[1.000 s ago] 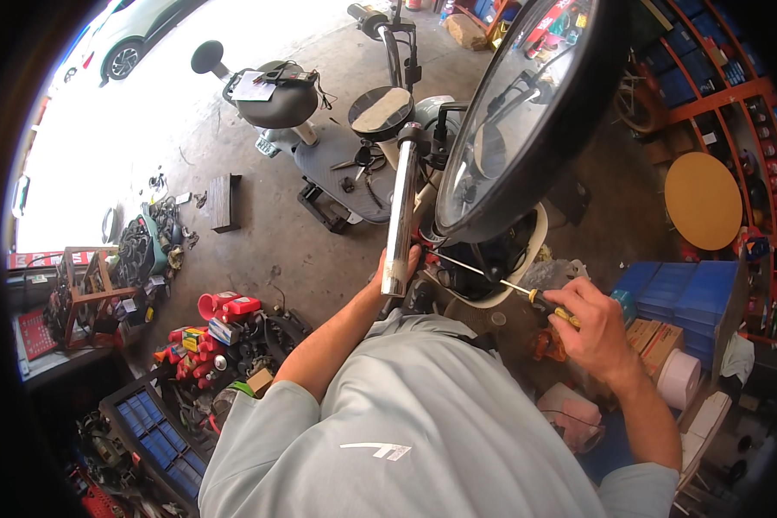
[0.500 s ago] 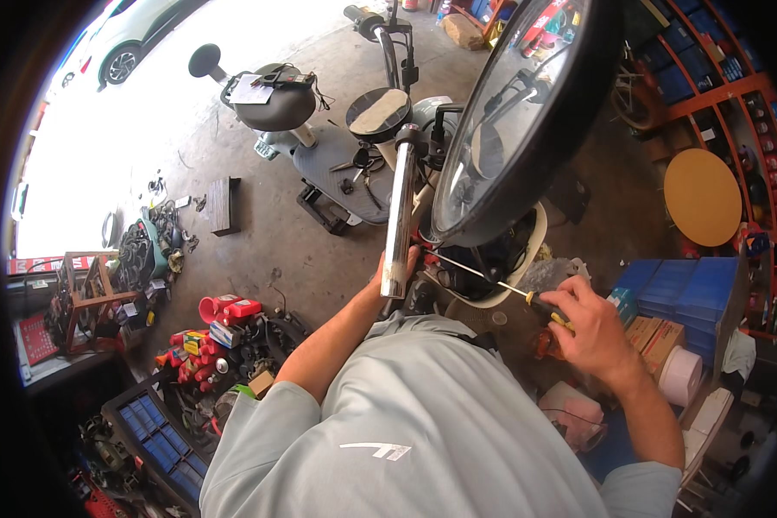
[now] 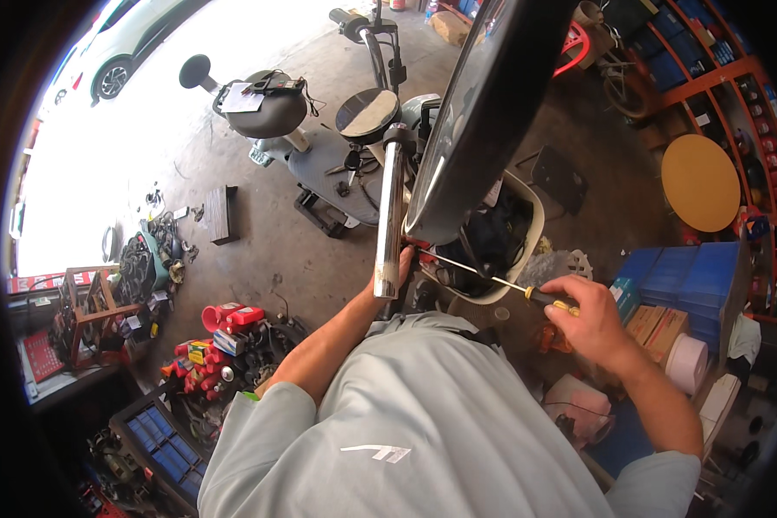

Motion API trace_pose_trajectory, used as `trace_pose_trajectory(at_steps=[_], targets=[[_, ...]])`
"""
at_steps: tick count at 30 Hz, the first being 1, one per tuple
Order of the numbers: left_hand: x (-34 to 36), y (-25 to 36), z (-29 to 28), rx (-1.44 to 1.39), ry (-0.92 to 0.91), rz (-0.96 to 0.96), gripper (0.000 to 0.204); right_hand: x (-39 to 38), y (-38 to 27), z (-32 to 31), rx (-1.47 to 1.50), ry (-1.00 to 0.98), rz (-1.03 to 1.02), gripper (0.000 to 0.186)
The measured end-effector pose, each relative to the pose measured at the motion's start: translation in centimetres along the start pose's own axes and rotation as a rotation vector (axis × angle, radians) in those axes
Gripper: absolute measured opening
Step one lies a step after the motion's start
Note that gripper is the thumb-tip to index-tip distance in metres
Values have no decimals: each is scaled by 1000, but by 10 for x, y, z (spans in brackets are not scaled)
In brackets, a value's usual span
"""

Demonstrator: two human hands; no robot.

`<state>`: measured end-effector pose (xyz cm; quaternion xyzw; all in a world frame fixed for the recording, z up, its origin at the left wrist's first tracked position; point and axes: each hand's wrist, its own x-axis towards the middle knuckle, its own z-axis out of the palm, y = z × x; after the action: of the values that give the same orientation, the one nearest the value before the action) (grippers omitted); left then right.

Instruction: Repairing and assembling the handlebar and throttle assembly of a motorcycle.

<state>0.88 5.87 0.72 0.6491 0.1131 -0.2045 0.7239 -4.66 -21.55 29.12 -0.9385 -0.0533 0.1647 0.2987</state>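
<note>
A screwdriver (image 3: 540, 296) with a black and yellow handle is in my right hand (image 3: 591, 321), fingers closed around the handle. Its long thin shaft points left to a dark part with a bit of red, beside my left hand (image 3: 405, 263). That left hand is partly hidden behind the bare chrome handlebar tube (image 3: 389, 216); its visible fingers curl at the dark part, which I cannot make out. Just above the shaft looms a large black-rimmed mirror (image 3: 483, 129), tilted. The handlebar belongs to a scooter with a round dashboard (image 3: 368, 115) and a grey footboard (image 3: 341, 177).
A cream front basket (image 3: 537, 224) with dark things inside lies beyond the shaft. Tools and a paper rest on the scooter seat (image 3: 272, 112). Blue bins (image 3: 682, 289) and boxes stand at right, red parts (image 3: 207, 363) at left. A small wooden block (image 3: 222, 214) sits on the floor.
The mirror and handlebar have shifted slightly left in view, and the mirror now shows more edge-on. My right hand has moved a little right and down, still gripping the screwdriver.
</note>
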Motion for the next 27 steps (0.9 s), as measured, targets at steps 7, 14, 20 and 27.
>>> trace_pose_trajectory(at_steps=[7, 14, 20, 27], targets=[[8, -19, -6, 73, 74, 25, 21, 4, -25, -12, -368, -39, -231, 34], [3, -7, -1, 101, 49, 158, 23, 10, -9, -6, -554, -4, -467, 38], [-3, 2, -3, 43, 70, -35, 23, 13, -10, -4, -444, 17, -446, 33], [2, -9, -6, 25, 93, -33, 22, 13, -8, -3, -359, 10, -396, 31]])
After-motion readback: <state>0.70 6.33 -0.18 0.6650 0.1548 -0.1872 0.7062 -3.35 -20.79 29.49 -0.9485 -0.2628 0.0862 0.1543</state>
